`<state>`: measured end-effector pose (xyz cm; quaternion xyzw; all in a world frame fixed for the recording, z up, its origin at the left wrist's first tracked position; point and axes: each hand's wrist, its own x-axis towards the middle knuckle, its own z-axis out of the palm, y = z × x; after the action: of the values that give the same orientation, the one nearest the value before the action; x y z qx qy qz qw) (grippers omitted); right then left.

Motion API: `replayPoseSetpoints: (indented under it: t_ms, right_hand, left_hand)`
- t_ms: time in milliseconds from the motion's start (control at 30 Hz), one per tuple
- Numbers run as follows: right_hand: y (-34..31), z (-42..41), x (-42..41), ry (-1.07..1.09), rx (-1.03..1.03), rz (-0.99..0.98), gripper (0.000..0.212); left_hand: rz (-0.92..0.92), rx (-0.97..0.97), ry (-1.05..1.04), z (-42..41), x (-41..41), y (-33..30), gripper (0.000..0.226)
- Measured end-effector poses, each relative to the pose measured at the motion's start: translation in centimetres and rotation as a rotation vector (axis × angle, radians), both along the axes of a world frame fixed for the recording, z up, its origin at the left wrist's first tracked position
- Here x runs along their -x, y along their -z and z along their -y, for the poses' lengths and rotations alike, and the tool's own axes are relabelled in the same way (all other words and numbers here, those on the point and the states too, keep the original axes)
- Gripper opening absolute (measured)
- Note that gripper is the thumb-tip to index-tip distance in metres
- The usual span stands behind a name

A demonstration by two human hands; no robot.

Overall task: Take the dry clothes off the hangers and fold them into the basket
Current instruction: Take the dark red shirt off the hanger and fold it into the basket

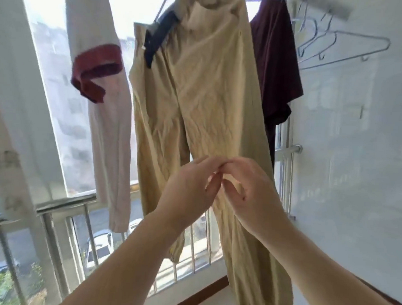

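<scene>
Both hands, left hand (pixel 189 186) and right hand (pixel 251 195), pinch the beige trousers (pixel 197 95) hanging beside a maroon shirt (pixel 276 63); nothing looks folded yet.

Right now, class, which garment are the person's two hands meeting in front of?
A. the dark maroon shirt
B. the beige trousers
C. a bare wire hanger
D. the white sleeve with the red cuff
B: the left hand and right hand come together, fingers curled, over the leg of the beige trousers, which hang mid-frame; whether they pinch the cloth is unclear.
</scene>
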<state>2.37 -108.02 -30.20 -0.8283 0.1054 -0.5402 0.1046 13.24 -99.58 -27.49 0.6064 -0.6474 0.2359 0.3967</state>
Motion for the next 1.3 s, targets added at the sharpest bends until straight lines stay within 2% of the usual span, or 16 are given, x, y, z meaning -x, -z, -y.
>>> replayPoseSetpoints:
  t_ms: [200,333,533,667,767,867,967,1200,1300]
  right_hand:
    - [-9.0,3.6,1.6,0.032,0.135,0.168,0.023]
    - [-14.5,7.2,2.2,0.113,0.277,0.244,0.017]
    - [-22.6,12.0,2.9,0.285,0.371,0.244,0.022]
    - [-27.9,14.0,2.2,0.464,0.391,0.177,0.028]
    - [-30.9,15.4,0.9,0.524,0.305,0.052,0.038]
    - [-32.6,17.0,-0.3,0.542,0.205,-0.051,0.035]
    - [-33.0,19.8,-1.0,0.538,0.236,-0.085,0.028]
    - [-31.4,24.8,0.2,0.489,0.312,0.082,0.025]
    - [-30.8,25.7,1.0,0.446,0.342,0.171,0.026]
  left_hand:
    - [0.129,0.147,0.033,3.7,1.8,-9.2,0.026]
    - [0.302,0.275,-0.056,6.6,3.1,-14.8,0.027]
    - [0.471,0.222,-0.342,10.9,4.2,-22.2,0.043]
    - [0.438,0.159,-0.487,13.2,4.6,-26.6,0.051]
    - [0.403,0.039,-0.56,14.7,4.2,-28.8,0.059]
    - [0.399,-0.079,-0.604,15.8,3.8,-29.8,0.06]
    - [0.395,-0.135,-0.611,17.5,3.6,-30.3,0.06]
    - [0.394,-0.148,-0.589,22.8,3.0,-30.6,0.071]
    - [0.417,-0.102,-0.539,25.1,2.9,-30.7,0.061]
